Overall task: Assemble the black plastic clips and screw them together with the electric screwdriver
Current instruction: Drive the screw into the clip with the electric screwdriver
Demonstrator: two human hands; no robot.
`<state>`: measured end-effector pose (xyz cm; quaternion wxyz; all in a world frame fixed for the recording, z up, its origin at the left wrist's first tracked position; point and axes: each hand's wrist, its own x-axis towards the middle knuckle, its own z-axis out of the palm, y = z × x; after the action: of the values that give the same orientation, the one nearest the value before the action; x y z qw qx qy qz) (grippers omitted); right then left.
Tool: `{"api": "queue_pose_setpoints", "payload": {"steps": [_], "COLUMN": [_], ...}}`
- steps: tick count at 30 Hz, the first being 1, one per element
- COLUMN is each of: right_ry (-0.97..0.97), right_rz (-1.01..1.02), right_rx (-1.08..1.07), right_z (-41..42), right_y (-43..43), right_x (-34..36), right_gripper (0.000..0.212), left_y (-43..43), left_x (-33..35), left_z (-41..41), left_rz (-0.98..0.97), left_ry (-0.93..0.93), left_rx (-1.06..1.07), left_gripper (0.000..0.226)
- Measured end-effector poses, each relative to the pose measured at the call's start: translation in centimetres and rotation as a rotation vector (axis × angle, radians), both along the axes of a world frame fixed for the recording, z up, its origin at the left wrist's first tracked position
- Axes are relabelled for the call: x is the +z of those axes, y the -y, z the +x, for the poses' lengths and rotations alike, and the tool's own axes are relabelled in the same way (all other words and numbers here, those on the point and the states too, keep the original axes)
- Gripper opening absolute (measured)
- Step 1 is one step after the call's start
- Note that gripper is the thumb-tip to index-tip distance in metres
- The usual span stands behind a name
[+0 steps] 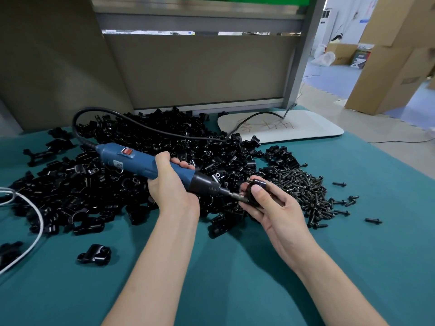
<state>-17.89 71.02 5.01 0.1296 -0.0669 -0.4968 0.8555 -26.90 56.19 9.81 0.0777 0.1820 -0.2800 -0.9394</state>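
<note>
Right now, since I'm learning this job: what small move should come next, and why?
Probably hold the clip steady, press the bit in squarely and run the driver. The left hand grips the electric screwdriver, and the bit's tip meets the clip pinched in the right hand.

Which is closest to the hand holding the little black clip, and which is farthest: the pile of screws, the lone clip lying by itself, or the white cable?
Measured from the right hand in the head view:
1. Pile of screws: right beside the hand, on its right.
2. Lone clip: well off to the left, near the person.
3. White cable: farther left again, by the left edge.
</note>
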Motion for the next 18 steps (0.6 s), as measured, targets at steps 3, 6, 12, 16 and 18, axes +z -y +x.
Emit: {"api": "queue_pose_setpoints", "payload": {"steps": [3,6,12,16,18], "right_ry": [-0.049,-0.053,-0.153,-0.175,-0.176], "right_rz": [0.141,0.26,0.759,0.757,0.754], "right_rx": [-0.003,-0.002,0.026,0.045,0.034], "right_z": [0.3,0.4,1.4,1.8,2.0], "right_y": [0.1,0.2,1.1,2.1,2.0], "right_x": [0.0,0.0,0.6,1.0,1.2], "right_gripper": [0.039,0.037,0.027,0.026,0.027], "left_y": [0.1,0.2,1.5,2.3,2.7], "left_x": [-0.1,-0.4,-0.2,-0.1,0.0], "left_z": [-0.1,-0.1,-0.9,-1.1,-1.1], "left_rz": [-0.011,-0.035,-0.028,-0.014,-0.002], "left_ry": [0.048,0.122,0.262,0.262,0.26], "left_rx": [0.022,0.047,0.124,0.091,0.064], "left_gripper": [0.018,0.017,0.02,0.017,0.016]}}
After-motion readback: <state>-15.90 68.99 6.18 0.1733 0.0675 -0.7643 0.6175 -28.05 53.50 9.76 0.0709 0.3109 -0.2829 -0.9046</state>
